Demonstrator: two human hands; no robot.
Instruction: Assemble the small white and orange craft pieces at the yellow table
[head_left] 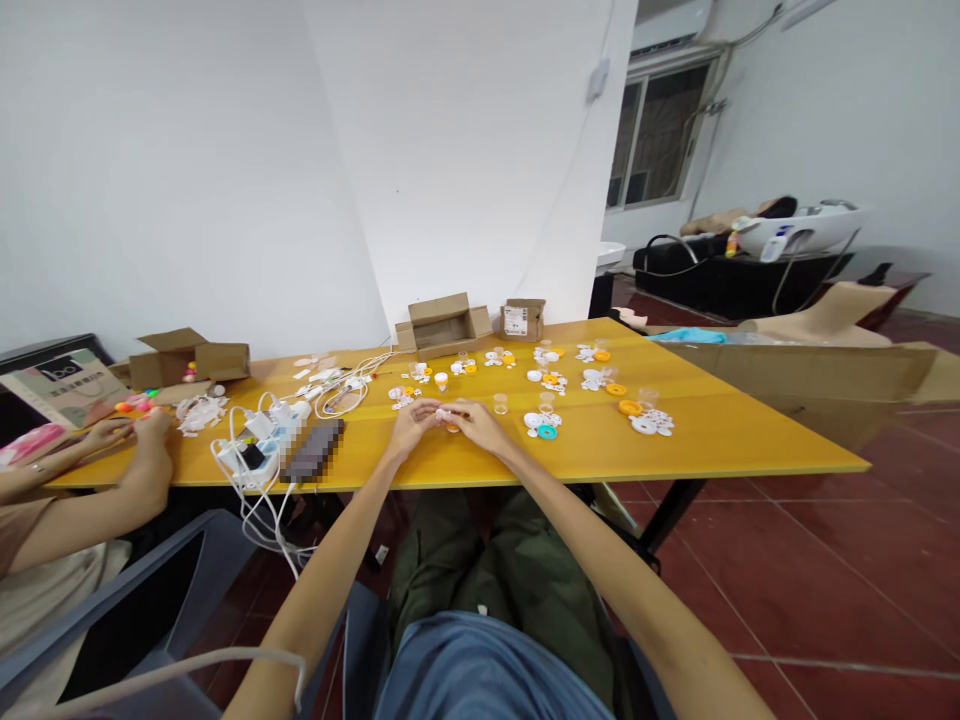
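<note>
My left hand (411, 428) and my right hand (478, 425) meet over the near part of the table. Their fingertips are closed together on small white plastic pieces (445, 413), whose exact shape is too small to make out. A bit of orange shows just below the fingers. Right of my right hand stands a clear plastic cup (500, 403). Farther right lie white gear-like discs (532, 420) with a teal ring (547, 432). Behind my hands is a small white and orange piece (441, 381) standing upright.
Several clusters of white discs, orange rings (630, 407) and clear cups spread across the yellow table (720, 440). Cardboard boxes (442, 330) line the back. Left are a power strip (281, 440), cables and a blurred-out dark object (313, 450). A co-worker's arms (127, 490) are at far left.
</note>
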